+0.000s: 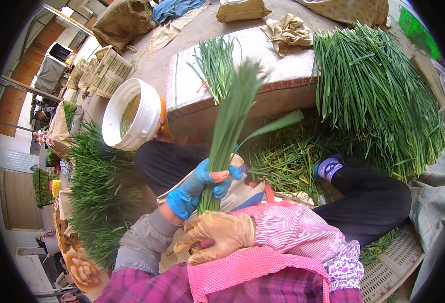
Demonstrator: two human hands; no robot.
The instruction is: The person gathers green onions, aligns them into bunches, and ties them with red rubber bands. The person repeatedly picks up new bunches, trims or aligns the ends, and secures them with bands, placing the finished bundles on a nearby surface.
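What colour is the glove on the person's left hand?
Bright blue; the left glove shows best in the head view.

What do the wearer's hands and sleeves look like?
Left hand: thin blue glove, grey sleeve. Right hand: thin tan, wrinkled glove, pink-and-white striped sleeve with a frilled purple-and-white floral section towards the elbow.

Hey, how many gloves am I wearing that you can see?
2: a blue glove on your left hand, which grips the green leaf bundle, and a tan glove on your right hand, by the bundle's lower end. Any worn underneath would be hidden.
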